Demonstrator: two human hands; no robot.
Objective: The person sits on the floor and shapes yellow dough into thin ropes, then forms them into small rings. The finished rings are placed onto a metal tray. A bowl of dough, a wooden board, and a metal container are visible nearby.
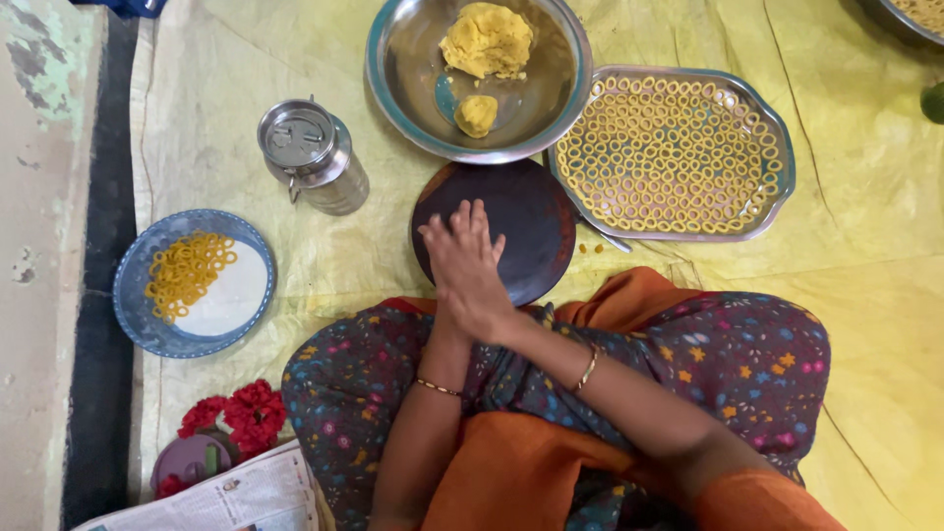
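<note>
My right hand (470, 265) flat atop left, both pressing on board (521, 211); grip unclear, anything beneath hidden. Board round, dark brown, just below dough bowl (393, 93), left of ring tray (777, 138).

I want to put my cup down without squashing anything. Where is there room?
Bare yellow sheet lies right of the ring tray, and more between the lidded steel pot and blue plate. It is crowded around the dark round board, where both hands press.
</note>
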